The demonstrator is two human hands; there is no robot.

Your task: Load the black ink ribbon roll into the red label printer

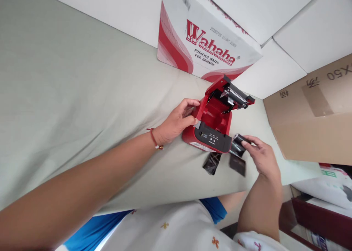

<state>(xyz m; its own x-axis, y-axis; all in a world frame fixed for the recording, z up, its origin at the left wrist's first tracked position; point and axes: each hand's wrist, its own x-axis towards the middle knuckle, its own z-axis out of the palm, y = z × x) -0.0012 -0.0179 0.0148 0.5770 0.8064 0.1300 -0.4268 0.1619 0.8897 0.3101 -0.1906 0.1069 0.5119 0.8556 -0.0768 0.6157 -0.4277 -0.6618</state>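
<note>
A red and black label printer [213, 141] stands on the cloth-covered surface with its lid [233, 93] raised, and its red inner bay shows. My left hand [183, 121] grips the printer's left side, thumb on the front edge by a small grey tab and fingers along the outer wall. Just right of the printer, my right hand [260, 154] pinches a small roll of black film [239, 141] between thumb and fingers. A loose dark length of film [237, 165] hangs below the roll, slightly blurred. Another crumpled black piece of film [212, 163] lies in front of the printer.
A white and red Wahaha water carton [209, 42] stands behind the printer against the white tiled wall. To the right is a large brown cardboard box [310, 111]. A dark red shelf [321, 218] with bags sits lower right. Pale green cloth [82, 78] covers the surface.
</note>
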